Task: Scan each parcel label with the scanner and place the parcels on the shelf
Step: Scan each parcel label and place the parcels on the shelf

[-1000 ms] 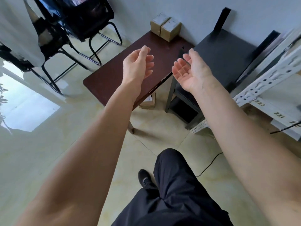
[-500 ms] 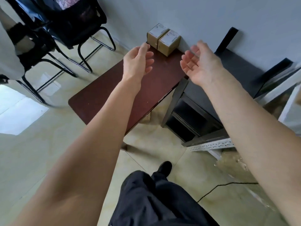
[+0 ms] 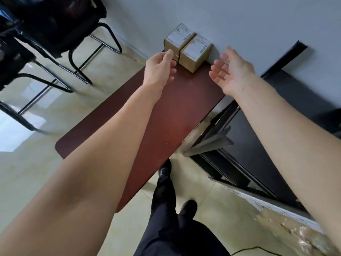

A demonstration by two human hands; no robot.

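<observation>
parcels, two brown boxes with white labels on top, sat side by side and touching at the far end of the reddish tabletop (image 3: 171, 122), against the grey wall: the left parcel (image 3: 177, 40) and the right parcel (image 3: 196, 50). both bare arms reached out over the tabletop. the left hand (image 3: 159, 68) hovered just beside the left parcel, fingers loosely curved and empty. the right hand (image 3: 230, 71) hung near the right parcel, palm turned inward, fingers relaxed and apart, holding nothing.
</observation>
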